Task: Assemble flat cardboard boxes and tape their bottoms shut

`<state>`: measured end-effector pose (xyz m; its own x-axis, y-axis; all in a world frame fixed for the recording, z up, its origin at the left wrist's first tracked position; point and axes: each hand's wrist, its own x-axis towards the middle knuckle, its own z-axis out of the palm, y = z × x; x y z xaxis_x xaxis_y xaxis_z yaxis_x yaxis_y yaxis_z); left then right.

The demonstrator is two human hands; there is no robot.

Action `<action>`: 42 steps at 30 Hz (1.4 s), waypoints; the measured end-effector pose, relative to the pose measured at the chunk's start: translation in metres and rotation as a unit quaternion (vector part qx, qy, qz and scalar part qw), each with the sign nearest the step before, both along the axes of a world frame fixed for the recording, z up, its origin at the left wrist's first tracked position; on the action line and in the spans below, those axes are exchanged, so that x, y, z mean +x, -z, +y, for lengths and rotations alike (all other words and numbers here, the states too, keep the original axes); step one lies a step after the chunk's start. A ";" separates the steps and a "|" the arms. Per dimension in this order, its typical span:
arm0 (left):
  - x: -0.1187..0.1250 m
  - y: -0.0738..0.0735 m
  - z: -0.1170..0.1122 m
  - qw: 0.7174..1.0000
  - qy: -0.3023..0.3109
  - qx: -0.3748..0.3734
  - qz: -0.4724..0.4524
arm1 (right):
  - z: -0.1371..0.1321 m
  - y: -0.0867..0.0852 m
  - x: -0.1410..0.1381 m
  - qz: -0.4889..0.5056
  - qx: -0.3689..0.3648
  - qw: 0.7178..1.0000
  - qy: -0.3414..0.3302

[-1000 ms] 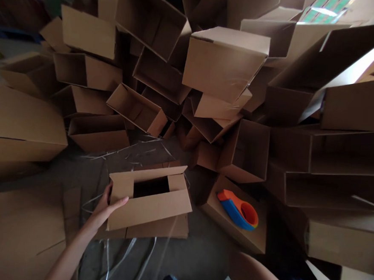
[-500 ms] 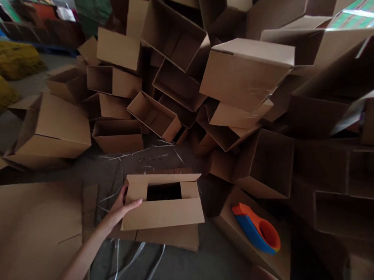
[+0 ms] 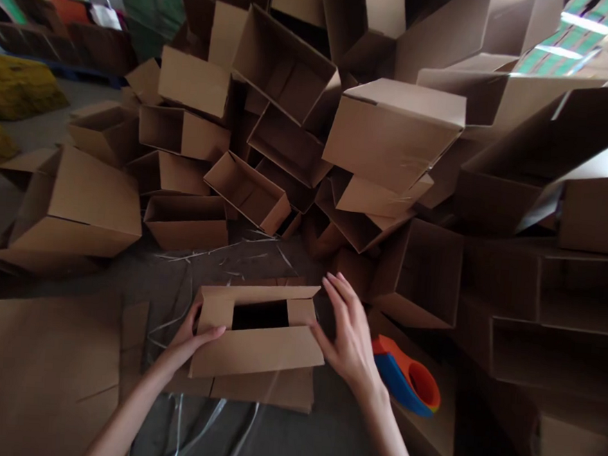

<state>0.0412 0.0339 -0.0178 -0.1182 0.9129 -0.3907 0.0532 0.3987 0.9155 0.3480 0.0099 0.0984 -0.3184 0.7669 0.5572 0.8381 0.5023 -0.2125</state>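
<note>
A small cardboard box [image 3: 258, 355] sits low in the middle of the head view, its long flaps partly folded in and a dark gap between them. My left hand [image 3: 189, 334] grips the box's left end, thumb on the near flap and fingers behind the side. At the opposite end is my right hand [image 3: 346, 328], its fingers spread and its thumb close to the right corner; whether it touches the cardboard I cannot tell. Flattened cardboard [image 3: 266, 388] lies beneath the box. Right of my right hand, an orange and blue tape dispenser [image 3: 408, 378] rests on another carton.
A high heap of open cartons [image 3: 289, 67] fills the back and right side. One larger carton [image 3: 87, 195] stands at the left, with a flat cardboard sheet [image 3: 38, 369] in front of it. Loose plastic strapping [image 3: 207, 426] lies on the floor. Yellow sacks [image 3: 16, 90] are at far left.
My right hand has come into view from the lower right and is now at the box's right end. The left hand keeps its hold. The whole view has shifted slightly.
</note>
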 end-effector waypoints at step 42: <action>0.003 -0.007 0.001 0.999 -0.016 -0.026 -0.013 | 0.006 0.072 -0.053 -0.177 -0.135 0.975 0.008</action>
<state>0.0444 0.0348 -0.0109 -0.1358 0.8875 -0.4404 0.0162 0.4464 0.8947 0.2951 0.0160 0.0262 -0.4404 0.8772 0.1912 0.8906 0.4538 -0.0308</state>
